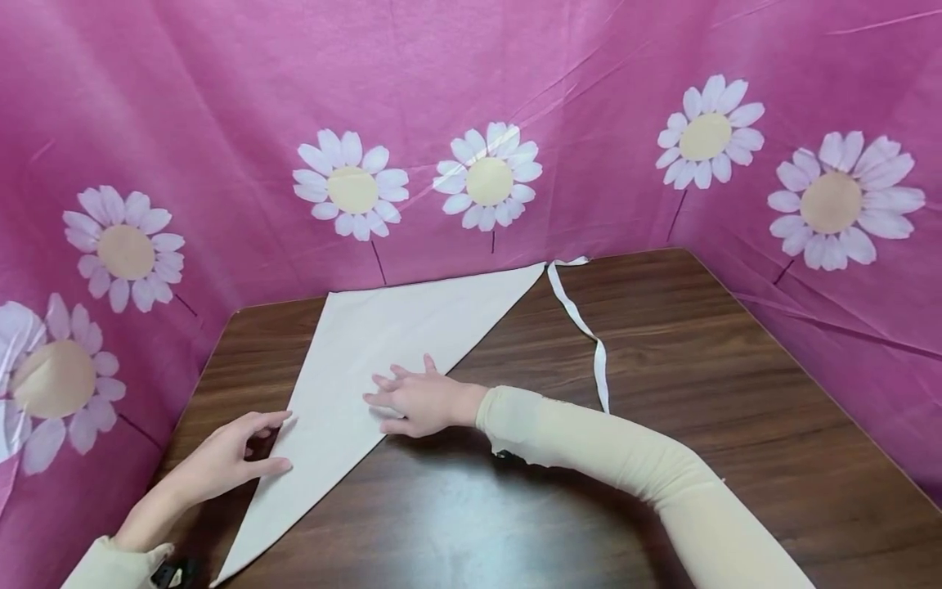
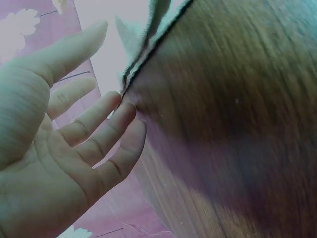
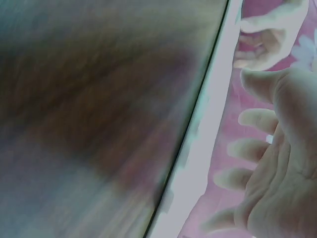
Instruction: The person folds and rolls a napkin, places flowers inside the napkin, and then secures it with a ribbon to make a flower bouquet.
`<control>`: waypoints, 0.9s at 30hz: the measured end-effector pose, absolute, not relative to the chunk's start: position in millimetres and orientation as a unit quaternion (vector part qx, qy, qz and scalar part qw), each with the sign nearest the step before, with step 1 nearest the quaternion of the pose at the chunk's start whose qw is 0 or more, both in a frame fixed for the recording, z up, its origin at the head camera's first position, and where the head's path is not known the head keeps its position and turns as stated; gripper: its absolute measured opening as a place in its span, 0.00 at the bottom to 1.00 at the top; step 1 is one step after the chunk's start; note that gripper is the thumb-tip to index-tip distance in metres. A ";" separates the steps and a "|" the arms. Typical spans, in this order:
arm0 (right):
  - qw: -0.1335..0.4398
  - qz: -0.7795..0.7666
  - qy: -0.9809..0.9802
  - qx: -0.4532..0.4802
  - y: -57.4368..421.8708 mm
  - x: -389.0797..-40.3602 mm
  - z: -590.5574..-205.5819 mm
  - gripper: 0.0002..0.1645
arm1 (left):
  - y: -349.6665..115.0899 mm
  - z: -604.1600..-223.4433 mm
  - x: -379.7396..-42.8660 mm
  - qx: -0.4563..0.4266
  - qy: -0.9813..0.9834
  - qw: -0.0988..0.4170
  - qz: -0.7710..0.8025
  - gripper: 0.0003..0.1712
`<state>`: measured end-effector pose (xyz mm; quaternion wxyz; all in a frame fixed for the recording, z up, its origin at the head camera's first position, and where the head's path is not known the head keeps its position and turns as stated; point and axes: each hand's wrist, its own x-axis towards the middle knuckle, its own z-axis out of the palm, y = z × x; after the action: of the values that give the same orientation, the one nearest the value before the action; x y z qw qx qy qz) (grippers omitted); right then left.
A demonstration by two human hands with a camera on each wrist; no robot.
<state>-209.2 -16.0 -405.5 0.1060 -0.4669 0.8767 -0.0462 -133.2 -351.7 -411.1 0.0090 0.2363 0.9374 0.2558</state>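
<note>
A white cloth lies in a large triangle on the brown table, its long slanting edge toward the near right. My right hand is over the middle of that edge, palm down with fingers spread. At the cloth's left edge is my left hand, its fingers loosely bent and its thumb apart. In the left wrist view, the fingertips of the left hand are right at the cloth's layered edge. The right wrist view shows the right hand with separated fingers and nothing gripped.
A narrow white strap trails from near the cloth's far right corner toward my right forearm, which hides its lower end. The wood-grain table meets a pink curtain with white daisies at the back and sides.
</note>
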 end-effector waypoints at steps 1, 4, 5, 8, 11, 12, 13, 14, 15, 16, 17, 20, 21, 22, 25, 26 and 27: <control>0.102 -0.046 0.873 -0.475 -17.6 -206.6 -404.9 0.32 | -351.5 -411.2 -133.8 0.234 0.936 0.015 0.263 0.36; 0.069 -0.038 0.859 -0.506 -21.3 -198.9 -404.1 0.26 | -349.2 -410.5 -135.0 0.206 0.934 0.049 0.286 0.34; 0.053 -0.036 0.853 -0.517 -22.7 -196.6 -404.5 0.23 | -348.6 -410.2 -135.4 0.193 0.935 0.060 0.291 0.34; 0.005 -0.034 0.836 -0.548 -29.0 -189.1 -406.1 0.17 | -347.1 -407.9 -135.4 0.149 0.938 0.094 0.299 0.36; -0.013 -0.034 0.825 -0.564 -38.4 -180.9 -407.4 0.13 | -347.3 -405.1 -135.6 0.115 0.935 0.124 0.310 0.38; -0.014 -0.031 0.823 -0.567 -42.0 -178.1 -407.3 0.12 | -347.4 -404.1 -135.9 0.108 0.933 0.134 0.316 0.38; -0.014 -0.024 0.822 -0.569 -45.7 -175.6 -407.6 0.11 | -347.6 -403.4 -136.4 0.101 0.930 0.143 0.323 0.38; -0.015 -0.015 0.820 -0.572 -49.2 -173.0 -408.0 0.10 | -348.0 -402.6 -137.2 0.094 0.928 0.151 0.328 0.38; -0.014 -0.006 0.819 -0.574 -52.5 -170.6 -408.2 0.09 | -348.2 -401.7 -137.9 0.087 0.927 0.158 0.330 0.38; -0.013 0.002 0.818 -0.576 -55.5 -168.6 -408.9 0.08 | -348.3 -401.0 -138.8 0.079 0.926 0.164 0.332 0.37; -0.013 0.011 0.817 -0.577 -58.1 -166.9 -409.6 0.06 | -348.5 -400.5 -139.8 0.074 0.925 0.168 0.332 0.37; -0.010 0.027 0.815 -0.579 -63.1 -162.9 -410.9 0.03 | -348.1 -399.0 -143.3 0.053 0.923 0.177 0.338 0.37; -0.008 0.028 0.816 -0.578 -64.5 -162.1 -411.0 0.03 | -347.9 -398.5 -144.6 0.047 0.922 0.179 0.339 0.37; -0.007 0.030 0.815 -0.578 -65.9 -161.1 -410.6 0.02 | -347.9 -397.9 -145.8 0.041 0.922 0.180 0.339 0.38; -0.005 0.035 0.815 -0.579 -71.3 -157.1 -408.1 0.04 | -348.5 -395.9 -148.5 0.021 0.926 0.179 0.331 0.37; -0.006 0.037 0.814 -0.580 -73.4 -155.5 -406.9 0.04 | -348.9 -395.3 -149.1 0.015 0.928 0.178 0.328 0.37; -0.007 0.040 0.812 -0.582 -75.9 -153.7 -406.0 0.04 | -349.2 -394.7 -149.5 0.009 0.929 0.177 0.326 0.36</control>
<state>-153.7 -75.9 -406.0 -0.0069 -0.5818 0.8124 0.0398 -149.5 -349.2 -394.7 0.1772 0.0087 0.9287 0.3255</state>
